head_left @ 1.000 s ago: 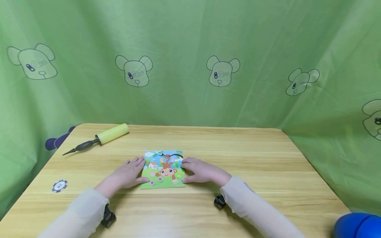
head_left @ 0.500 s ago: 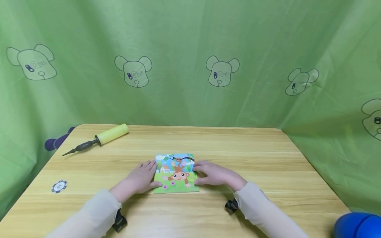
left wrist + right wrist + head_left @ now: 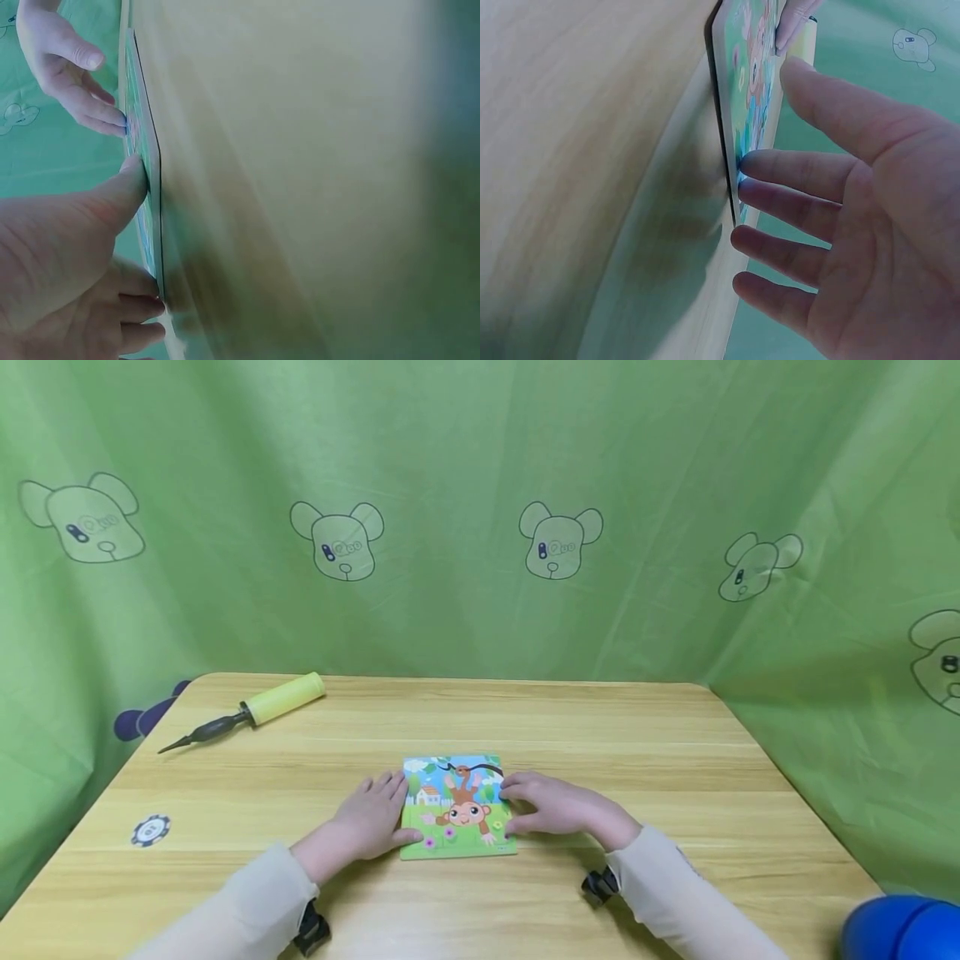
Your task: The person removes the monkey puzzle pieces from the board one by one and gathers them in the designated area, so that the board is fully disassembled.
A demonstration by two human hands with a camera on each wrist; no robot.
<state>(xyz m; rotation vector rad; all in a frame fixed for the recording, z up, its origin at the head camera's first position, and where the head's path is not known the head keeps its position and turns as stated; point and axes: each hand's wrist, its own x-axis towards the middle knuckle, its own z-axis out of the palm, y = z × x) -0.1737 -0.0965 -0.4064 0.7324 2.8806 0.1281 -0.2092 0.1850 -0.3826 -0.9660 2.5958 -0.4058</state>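
A square puzzle board [image 3: 459, 810] with an upside-down monkey picture lies flat on the wooden table. My left hand [image 3: 369, 818] is at its left side, thumb resting on the face near the front corner and fingers along the left edge. From the left wrist view, the thumb [image 3: 131, 180] touches the board [image 3: 154, 187] and the other fingertips are by its edge. On the opposite side my right hand [image 3: 558, 806] has its fingertips at the right edge. Those fingers [image 3: 802, 169] are fairly straight in the right wrist view, some touching the board [image 3: 739, 97].
A yellow hand pump [image 3: 285, 697] with a black nozzle lies at the table's back left. A poker chip [image 3: 151, 831] is on the left side. Part of a blue rounded object [image 3: 900, 928] shows at the lower right. A green curtain [image 3: 465, 618] hangs behind the table.
Both hands have slid the puzzle board to the right and slightly towards the front of the table. The pump and the poker chip have stayed in place.
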